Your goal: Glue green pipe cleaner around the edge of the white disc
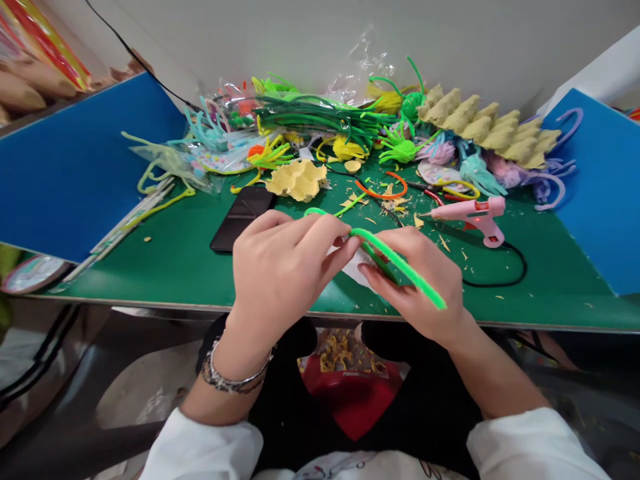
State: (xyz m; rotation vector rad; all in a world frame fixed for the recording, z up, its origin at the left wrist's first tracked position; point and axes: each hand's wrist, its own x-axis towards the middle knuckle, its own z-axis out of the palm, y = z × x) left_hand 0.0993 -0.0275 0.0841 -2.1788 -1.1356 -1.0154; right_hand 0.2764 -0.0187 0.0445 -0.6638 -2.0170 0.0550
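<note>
Over the green tabletop (pixel 190 280), both hands (pixel 280 267) pinch a bright green, fuzzy, bent pipe cleaner (pixel 400 265).

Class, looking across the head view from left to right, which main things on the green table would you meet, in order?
Upright blue panel, flat black phone, pale yellow bumpy carton piece, curved orange fuzzy stem, pink plastic glue gun, second blue panel.

Lit evenly from above; shaded dark below surface (pixel 545 267); glinting on clear plastic (pixel 367 63); stretched and blurred towards edges
</note>
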